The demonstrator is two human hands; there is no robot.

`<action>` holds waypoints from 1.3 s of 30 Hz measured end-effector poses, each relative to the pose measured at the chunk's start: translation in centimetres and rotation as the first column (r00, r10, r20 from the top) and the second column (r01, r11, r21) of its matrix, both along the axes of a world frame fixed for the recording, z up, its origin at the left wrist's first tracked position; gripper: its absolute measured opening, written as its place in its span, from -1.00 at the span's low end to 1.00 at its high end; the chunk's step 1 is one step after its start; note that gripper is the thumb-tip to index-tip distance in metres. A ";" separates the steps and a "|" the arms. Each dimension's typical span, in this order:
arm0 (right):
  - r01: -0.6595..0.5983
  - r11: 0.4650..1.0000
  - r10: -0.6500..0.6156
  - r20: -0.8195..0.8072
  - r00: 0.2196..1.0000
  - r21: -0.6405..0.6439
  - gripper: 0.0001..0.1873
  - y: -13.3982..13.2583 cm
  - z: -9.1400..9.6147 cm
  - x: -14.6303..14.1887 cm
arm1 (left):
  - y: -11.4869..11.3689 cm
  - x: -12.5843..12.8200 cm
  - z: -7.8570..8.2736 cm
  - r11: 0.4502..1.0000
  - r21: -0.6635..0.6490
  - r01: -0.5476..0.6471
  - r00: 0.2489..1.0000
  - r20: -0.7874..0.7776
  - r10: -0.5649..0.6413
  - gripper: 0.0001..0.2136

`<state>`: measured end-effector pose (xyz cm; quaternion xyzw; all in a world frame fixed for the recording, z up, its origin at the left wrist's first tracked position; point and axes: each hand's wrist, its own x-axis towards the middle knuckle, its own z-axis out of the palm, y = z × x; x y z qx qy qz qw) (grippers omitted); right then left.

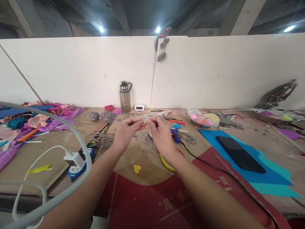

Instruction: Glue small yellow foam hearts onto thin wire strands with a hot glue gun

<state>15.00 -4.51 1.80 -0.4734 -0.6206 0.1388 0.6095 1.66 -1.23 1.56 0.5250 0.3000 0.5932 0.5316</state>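
Observation:
My left hand (125,132) and my right hand (160,135) meet fingertip to fingertip over the cardboard sheet (130,152). Both are closed in a pinch around something tiny, with a bit of yellow and white showing; its kind is too small to make out. A yellow heart cutout (137,169) lies below them on the cardboard. Just right of my right hand rests a blue glue gun (175,135). Under my right wrist, a curved yellow handle (166,163) is partly hidden. Thin clear strands and scraps lie beneath my fingers.
A bottle (125,98) and a small digital clock (139,107) stand by the white wall. At right, a black phone (240,154) rests on blue sheets (214,136). Crepe paper (59,116) piles up at left, near a white cable (81,136) and a plug adapter (73,159).

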 end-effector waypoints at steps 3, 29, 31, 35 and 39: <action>0.008 1.000 -0.008 0.014 1.000 0.007 -0.82 0.0 -0.1 0.1 | -0.2 0.0 0.2 1.000 -0.001 0.003 1.000 0.016 -0.003 -0.81; 0.127 0.986 -0.141 0.126 0.982 0.108 -0.90 -0.1 -0.2 0.2 | -0.4 -0.1 0.4 0.997 -0.006 0.080 0.997 -0.020 -0.080 -0.85; 0.134 0.985 -0.148 0.132 0.980 0.110 -0.90 -0.1 -0.2 0.2 | -0.4 0.0 0.4 0.998 -0.001 0.061 0.997 -0.036 -0.061 -0.84; 0.133 0.985 -0.147 0.136 0.980 0.107 -0.89 -0.2 -0.2 0.1 | -0.4 0.0 0.3 0.999 -0.002 0.043 0.998 -0.047 -0.043 -0.84; 0.092 0.991 -0.103 0.119 0.988 0.094 -0.85 -0.2 -0.4 0.1 | -0.4 0.0 0.3 1.000 -0.013 0.026 0.999 -0.026 -0.026 -0.84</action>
